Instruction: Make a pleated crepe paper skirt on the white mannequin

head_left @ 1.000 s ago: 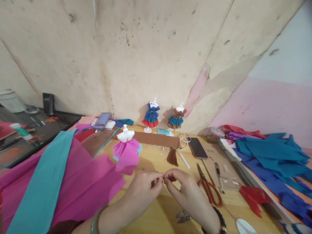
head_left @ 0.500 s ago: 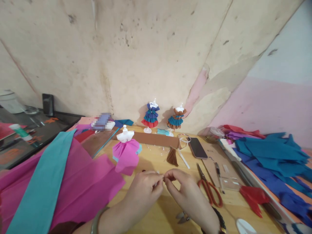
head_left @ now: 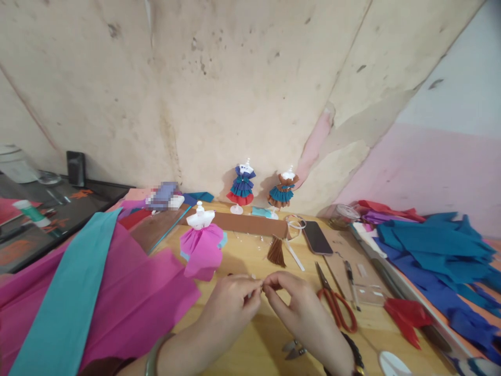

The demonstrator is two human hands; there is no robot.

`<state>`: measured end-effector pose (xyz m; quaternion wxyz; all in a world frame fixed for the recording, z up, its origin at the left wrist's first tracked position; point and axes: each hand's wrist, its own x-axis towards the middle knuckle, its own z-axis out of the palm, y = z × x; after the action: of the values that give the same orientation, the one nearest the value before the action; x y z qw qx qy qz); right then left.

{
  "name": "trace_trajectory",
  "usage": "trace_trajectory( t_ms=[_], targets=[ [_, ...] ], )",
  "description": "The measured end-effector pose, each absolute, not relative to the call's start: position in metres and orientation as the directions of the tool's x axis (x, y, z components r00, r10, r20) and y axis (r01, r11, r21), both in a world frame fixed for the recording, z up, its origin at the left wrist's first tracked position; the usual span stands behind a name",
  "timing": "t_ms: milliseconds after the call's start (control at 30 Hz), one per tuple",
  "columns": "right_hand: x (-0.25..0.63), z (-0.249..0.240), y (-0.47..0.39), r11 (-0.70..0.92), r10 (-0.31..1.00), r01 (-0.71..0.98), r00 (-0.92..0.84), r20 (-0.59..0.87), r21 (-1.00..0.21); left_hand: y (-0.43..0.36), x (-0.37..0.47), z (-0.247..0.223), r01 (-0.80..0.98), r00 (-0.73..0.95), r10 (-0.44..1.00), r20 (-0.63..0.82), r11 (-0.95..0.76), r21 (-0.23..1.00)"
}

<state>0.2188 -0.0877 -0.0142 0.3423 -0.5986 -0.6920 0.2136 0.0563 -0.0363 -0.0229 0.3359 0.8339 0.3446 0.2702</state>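
My left hand (head_left: pixel 237 300) and my right hand (head_left: pixel 291 303) meet fingertip to fingertip above the wooden table. Both are closed in a pinch. Whatever lies between the fingertips is too small to make out. Just beyond my left hand stands a small white dress form (head_left: pixel 201 219) wearing a pink crepe-paper skirt (head_left: pixel 203 253) with light blue at its edge. To the right of my right hand lie scissors with red-orange handles (head_left: pixel 334 300). Partly under my right wrist rest small thread snips (head_left: pixel 293 349). A brown tassel (head_left: pixel 277 253) lies beyond the hands.
Pink paper (head_left: pixel 144 292) and a turquoise strip (head_left: pixel 66 292) cover the left side. Two dressed miniature forms, one blue and red (head_left: pixel 241 185), one brown and teal (head_left: pixel 284 190), stand by the wall. A phone (head_left: pixel 318 237), a pen (head_left: pixel 352 284) and teal paper (head_left: pixel 434 240) lie right.
The view has shifted very slightly. Both hands keep nearly the same pinched pose, fingertips together.
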Motion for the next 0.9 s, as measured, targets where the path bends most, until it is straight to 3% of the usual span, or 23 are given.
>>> trace_trajectory(
  t_ms=[567, 900],
  targets=[
    [0.2198, -0.0103, -0.0871, 0.217, 0.971, 0.675, -0.079, 0.223, -0.705, -0.0383, 0.0553, -0.0168, 0.421, 0.609, 0.768, 0.198, -0.525, 0.740],
    [0.2174, -0.0092, -0.0874, 0.190, 0.977, 0.685, -0.060, 0.205, -0.703, -0.0364, 0.0581, -0.0166, 0.384, 0.618, 0.770, 0.156, -0.469, 0.795]
  ],
)
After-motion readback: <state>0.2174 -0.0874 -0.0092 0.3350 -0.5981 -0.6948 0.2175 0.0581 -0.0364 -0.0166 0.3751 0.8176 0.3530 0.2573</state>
